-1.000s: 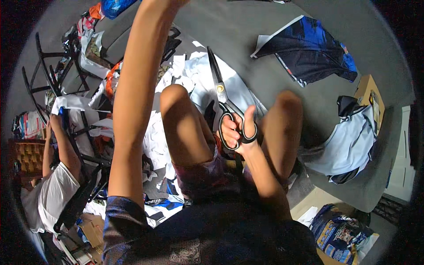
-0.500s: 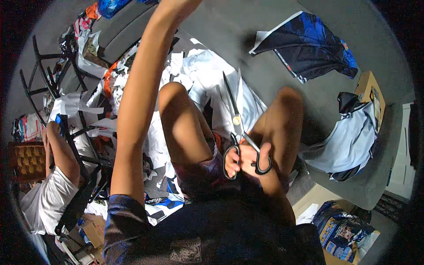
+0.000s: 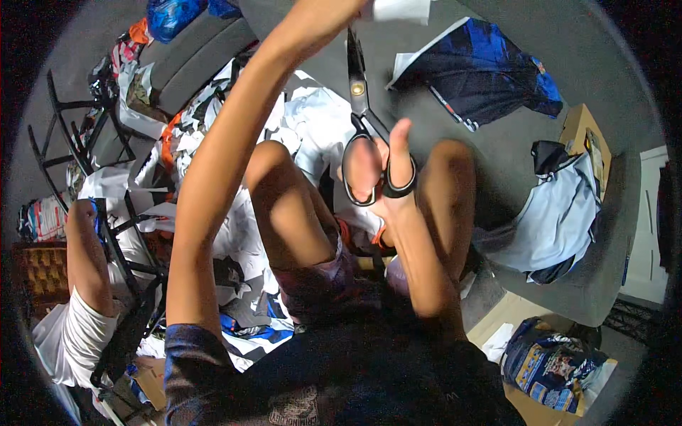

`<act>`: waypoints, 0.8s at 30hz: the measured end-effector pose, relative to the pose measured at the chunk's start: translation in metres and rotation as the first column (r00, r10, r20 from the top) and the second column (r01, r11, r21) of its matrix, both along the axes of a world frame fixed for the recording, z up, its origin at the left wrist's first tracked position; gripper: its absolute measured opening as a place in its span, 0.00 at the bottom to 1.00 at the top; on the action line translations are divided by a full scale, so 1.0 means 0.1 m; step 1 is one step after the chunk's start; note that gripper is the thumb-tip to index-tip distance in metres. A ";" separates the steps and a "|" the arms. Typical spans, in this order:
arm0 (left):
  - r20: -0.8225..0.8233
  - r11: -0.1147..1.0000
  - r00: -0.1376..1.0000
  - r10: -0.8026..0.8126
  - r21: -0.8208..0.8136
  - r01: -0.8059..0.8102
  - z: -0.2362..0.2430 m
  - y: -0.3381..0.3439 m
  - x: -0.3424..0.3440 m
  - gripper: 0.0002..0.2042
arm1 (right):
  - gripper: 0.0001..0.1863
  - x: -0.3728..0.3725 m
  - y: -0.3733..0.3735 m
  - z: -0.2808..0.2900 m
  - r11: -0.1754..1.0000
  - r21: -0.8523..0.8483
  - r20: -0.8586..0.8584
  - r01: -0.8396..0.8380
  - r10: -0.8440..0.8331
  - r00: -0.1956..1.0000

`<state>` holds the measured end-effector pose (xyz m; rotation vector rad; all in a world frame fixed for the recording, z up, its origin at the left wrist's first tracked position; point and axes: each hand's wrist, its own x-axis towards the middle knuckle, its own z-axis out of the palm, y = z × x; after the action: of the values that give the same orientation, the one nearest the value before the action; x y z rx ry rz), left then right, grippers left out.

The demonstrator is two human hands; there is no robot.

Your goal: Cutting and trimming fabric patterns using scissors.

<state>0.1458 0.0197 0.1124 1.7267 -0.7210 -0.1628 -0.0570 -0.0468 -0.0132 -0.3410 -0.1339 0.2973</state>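
My left hand (image 3: 337,15) is raised at the top edge with its fingers mostly out of view; a white piece (image 3: 398,10) is beside it, and I cannot tell whether I grip it. My right hand (image 3: 383,177) holds black-handled scissors (image 3: 358,89) in the middle, fingers and thumb in the loops, blades pointing up and nearly closed just right of my left forearm. Beyond the scissors, between and behind my knees, lies a heap of white fabric pieces and scraps (image 3: 316,117).
A dark blue and black garment (image 3: 486,78) lies at upper right. A light grey garment (image 3: 547,220), cardboard box (image 3: 582,128) and printed bag (image 3: 550,366) are at right. At left, a co-worker in a white top (image 3: 74,334) is beside black metal frames (image 3: 64,106).
My right hand with the scissors first dropped, blades parting, then rose higher with the blades closer together. My left arm has shifted right, and a white piece now shows at the top.
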 end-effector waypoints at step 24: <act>0.086 0.993 0.989 -0.118 -0.018 0.120 -0.32 0.09 0.23 0.08 | 0.45 -0.75 -0.02 -0.21 0.986 0.037 -0.023 -0.164 0.165 0.986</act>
<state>0.1688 0.0285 0.0803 1.6769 -0.8865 -0.1633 -0.1318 -0.0486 -0.0346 -0.2916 -0.1414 0.4620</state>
